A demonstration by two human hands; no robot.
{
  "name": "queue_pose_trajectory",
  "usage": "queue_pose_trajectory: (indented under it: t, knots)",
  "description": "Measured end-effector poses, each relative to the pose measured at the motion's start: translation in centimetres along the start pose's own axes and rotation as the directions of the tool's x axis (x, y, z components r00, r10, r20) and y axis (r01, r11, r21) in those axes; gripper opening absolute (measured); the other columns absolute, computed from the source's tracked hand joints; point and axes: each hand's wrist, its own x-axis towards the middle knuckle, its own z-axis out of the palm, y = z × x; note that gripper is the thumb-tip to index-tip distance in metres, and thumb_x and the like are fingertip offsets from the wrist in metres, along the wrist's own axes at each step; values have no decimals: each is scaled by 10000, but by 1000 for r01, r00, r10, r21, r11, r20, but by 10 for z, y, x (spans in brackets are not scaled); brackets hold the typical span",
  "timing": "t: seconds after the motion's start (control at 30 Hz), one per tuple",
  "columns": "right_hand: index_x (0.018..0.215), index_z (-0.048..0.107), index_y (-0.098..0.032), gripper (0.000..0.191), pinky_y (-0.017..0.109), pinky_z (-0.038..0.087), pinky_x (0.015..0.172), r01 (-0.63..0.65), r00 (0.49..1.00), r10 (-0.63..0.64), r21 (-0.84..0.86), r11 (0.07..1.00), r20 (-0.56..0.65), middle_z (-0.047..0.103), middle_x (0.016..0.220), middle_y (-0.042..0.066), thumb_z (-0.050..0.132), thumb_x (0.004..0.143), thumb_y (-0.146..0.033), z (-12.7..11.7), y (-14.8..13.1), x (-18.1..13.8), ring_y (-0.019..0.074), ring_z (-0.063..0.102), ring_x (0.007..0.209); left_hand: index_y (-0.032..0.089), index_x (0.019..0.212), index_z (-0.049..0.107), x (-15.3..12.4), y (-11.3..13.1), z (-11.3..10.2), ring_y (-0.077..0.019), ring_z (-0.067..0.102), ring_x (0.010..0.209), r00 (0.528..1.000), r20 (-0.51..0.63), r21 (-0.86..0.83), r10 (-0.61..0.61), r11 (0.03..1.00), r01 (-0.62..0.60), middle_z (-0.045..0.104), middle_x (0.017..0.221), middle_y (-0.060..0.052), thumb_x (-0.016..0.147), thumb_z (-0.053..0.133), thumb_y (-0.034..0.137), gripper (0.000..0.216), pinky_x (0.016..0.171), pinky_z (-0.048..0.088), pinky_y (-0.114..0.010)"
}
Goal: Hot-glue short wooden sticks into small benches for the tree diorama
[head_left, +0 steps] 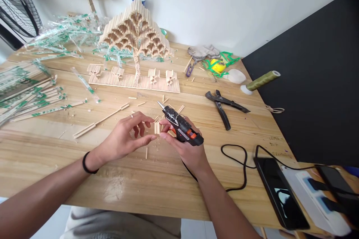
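Observation:
My right hand is wrapped around a black hot glue gun, its metal nozzle pointing up and to the left. The thumb and forefinger of that same hand also pinch a small block of short wooden sticks. My left hand is just left of this block, thumb and forefinger apart with their tips close to its edge; whether they touch it I cannot tell. Loose cut stick pieces lie behind the hands. A short stick rests on the table in front of the block.
A stick-built tree model stands behind on a slatted base. Wrapped chopsticks pile up at left. Black cutters lie at right, near the black cord, a phone and a power strip.

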Motion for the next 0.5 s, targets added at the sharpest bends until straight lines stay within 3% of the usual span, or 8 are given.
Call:
queue_pose_trajectory:
  t: [0.5]
  knots:
    - [1011,741,-231,268,305,609,672,-38,999,38,8,999,28,802,914,40,876,803,-332,4,2,0,189,713,759,174,1103,683,1,-1,2,-110,625,667,1000,-18,-13,-3,1000,3,687,866,-18,931,760,300,227,622,546,-227]
